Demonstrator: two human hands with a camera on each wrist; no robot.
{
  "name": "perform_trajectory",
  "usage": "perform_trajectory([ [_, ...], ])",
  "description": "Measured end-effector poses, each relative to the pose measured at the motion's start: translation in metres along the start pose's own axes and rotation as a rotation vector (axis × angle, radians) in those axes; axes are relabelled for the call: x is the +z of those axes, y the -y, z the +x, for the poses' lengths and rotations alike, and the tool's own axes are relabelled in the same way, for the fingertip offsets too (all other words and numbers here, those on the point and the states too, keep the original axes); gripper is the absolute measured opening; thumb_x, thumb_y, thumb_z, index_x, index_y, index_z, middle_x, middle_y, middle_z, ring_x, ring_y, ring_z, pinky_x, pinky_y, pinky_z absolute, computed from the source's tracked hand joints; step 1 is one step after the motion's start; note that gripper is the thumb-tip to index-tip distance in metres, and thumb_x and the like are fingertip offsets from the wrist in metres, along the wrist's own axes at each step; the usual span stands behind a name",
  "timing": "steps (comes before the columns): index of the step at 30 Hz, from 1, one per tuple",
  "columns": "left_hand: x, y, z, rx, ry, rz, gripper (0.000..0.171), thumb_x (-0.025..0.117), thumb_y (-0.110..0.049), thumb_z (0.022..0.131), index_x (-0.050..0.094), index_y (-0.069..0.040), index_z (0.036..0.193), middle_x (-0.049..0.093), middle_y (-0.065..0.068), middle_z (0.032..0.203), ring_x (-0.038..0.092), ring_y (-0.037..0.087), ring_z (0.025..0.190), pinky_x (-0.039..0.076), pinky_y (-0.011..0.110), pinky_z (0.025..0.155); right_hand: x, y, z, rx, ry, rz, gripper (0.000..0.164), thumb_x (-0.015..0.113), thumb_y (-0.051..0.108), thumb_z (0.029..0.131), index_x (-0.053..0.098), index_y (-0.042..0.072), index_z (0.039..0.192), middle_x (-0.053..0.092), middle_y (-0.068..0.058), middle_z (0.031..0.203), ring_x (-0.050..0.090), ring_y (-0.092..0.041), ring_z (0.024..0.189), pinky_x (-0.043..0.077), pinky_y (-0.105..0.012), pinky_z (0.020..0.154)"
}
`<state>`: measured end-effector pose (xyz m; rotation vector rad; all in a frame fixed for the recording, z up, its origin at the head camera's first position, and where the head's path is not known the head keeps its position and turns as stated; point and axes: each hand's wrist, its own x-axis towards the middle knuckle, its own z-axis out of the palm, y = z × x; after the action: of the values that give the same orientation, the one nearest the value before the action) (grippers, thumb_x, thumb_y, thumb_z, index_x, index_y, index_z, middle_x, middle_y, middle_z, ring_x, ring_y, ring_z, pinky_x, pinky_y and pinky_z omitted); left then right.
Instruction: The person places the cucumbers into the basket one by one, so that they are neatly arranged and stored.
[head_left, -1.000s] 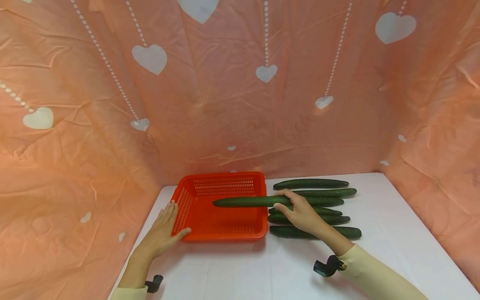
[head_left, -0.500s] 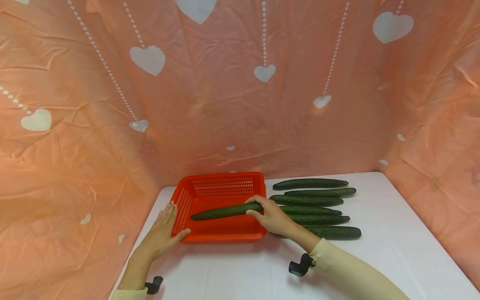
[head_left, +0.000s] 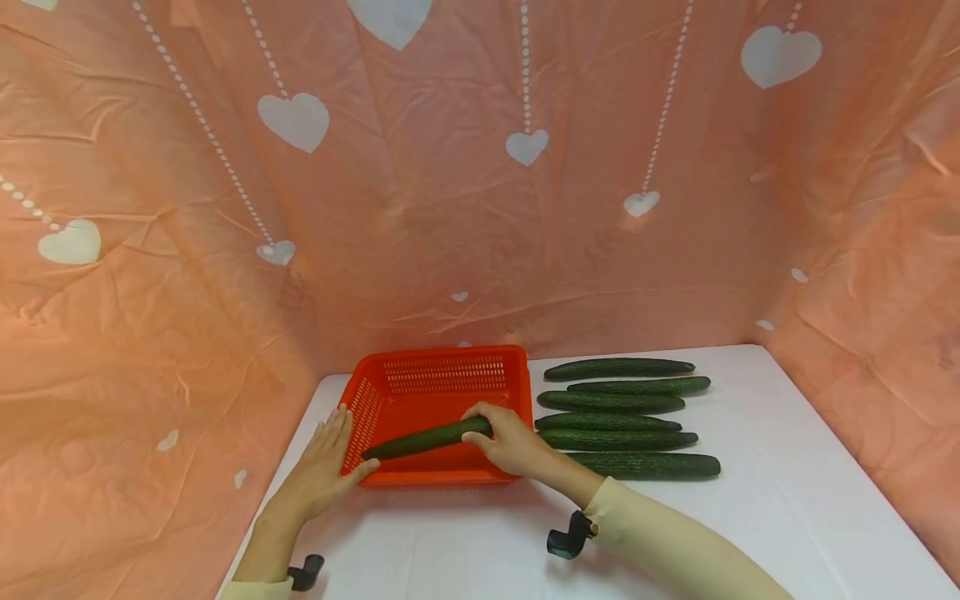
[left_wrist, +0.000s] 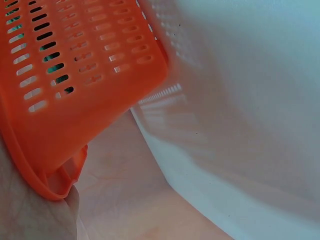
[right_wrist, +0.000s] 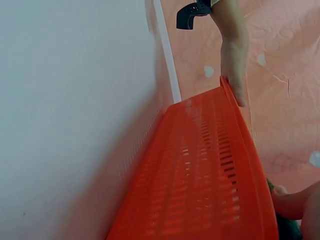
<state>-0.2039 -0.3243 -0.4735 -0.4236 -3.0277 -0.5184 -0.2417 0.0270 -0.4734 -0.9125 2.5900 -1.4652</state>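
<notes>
My right hand (head_left: 504, 440) grips a dark green cucumber (head_left: 420, 442) by its right end, over the red plastic basket (head_left: 442, 354). The cucumber slants, its free tip lower and close to the basket's near left corner. My left hand (head_left: 321, 467) lies with extended fingers along the basket's left rim, thumb at the near corner. In the right wrist view the basket wall (right_wrist: 200, 165) hides most of the cucumber, and part of the right thumb (right_wrist: 290, 204) shows beyond the rim. The left wrist view shows the slotted basket side (left_wrist: 75, 60) with a bit of the hand (left_wrist: 30, 200) against its rim.
Several cucumbers (head_left: 615, 402) lie side by side on the white table (head_left: 675, 533) to the right of the basket, the nearest cucumber (head_left: 648, 465) partly behind the right wrist. An orange curtain with white hearts (head_left: 450, 208) surrounds the table's back and sides.
My right hand has carried the cucumber left, from beside the row to over the basket, and its free tip has dipped toward the near left corner. My left hand has stayed at the rim.
</notes>
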Motion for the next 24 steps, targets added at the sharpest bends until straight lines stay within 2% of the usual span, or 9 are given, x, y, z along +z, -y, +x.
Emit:
perform_trajectory([
  [15, 0.0, 0.0, -0.001, 0.007, -0.01, 0.002, 0.103, 0.061, -0.058, 0.103, 0.018, 0.012, 0.166, 0.009, 0.03, 0.176, 0.009, 0.049, 0.163, 0.008, 0.062, 0.133, 0.015, 0.003, 0.006, 0.058, 0.077, -0.077, 0.021, 0.074, 0.022, 0.104, 0.069, 0.009, 0.12, 0.069, 0.0, 0.1, 0.059, -0.012, 0.081, 0.052, -0.024, 0.07],
  [20, 0.001, 0.0, -0.001, 0.012, -0.017, 0.002, 0.103, 0.061, -0.057, 0.104, 0.018, 0.012, 0.166, 0.009, 0.03, 0.176, 0.009, 0.05, 0.163, 0.006, 0.059, 0.133, 0.015, 0.004, 0.006, 0.075, 0.074, -0.097, 0.022, 0.076, 0.022, 0.102, 0.07, 0.01, 0.119, 0.071, -0.002, 0.102, 0.06, -0.013, 0.081, 0.052, -0.026, 0.07],
  [24, 0.002, 0.001, -0.001, 0.014, -0.017, 0.0, 0.103, 0.061, -0.057, 0.104, 0.018, 0.013, 0.165, 0.009, 0.031, 0.176, 0.01, 0.05, 0.162, 0.005, 0.057, 0.134, 0.015, 0.004, 0.006, 0.074, 0.06, -0.118, 0.024, 0.079, 0.022, 0.1, 0.072, 0.01, 0.119, 0.075, -0.005, 0.108, 0.064, -0.015, 0.087, 0.057, -0.029, 0.078],
])
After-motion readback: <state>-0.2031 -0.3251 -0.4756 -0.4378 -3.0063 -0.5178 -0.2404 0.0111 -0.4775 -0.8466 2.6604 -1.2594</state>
